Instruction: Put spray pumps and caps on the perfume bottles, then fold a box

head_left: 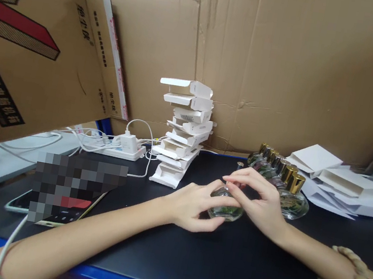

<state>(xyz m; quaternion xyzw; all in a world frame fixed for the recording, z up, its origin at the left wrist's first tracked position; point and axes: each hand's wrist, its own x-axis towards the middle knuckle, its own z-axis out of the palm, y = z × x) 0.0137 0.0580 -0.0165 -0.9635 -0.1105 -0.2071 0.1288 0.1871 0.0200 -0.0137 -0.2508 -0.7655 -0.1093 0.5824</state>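
My left hand is wrapped round a clear glass perfume bottle, which stands on the black table top. Through the glass, green shows inside. From the right, my right hand reaches over the bottle, its thumb and fingers closed in a pinch at the neck; they partly hide the top. Just behind these fingers a small silver cap or bottle top sticks up. A row of perfume bottles with gold and dark caps stands beyond my right hand.
A leaning stack of opened white boxes rises behind my left hand. More white cartons lie at the right. To the left are a power strip with white cables and a phone. Cardboard walls enclose the back.
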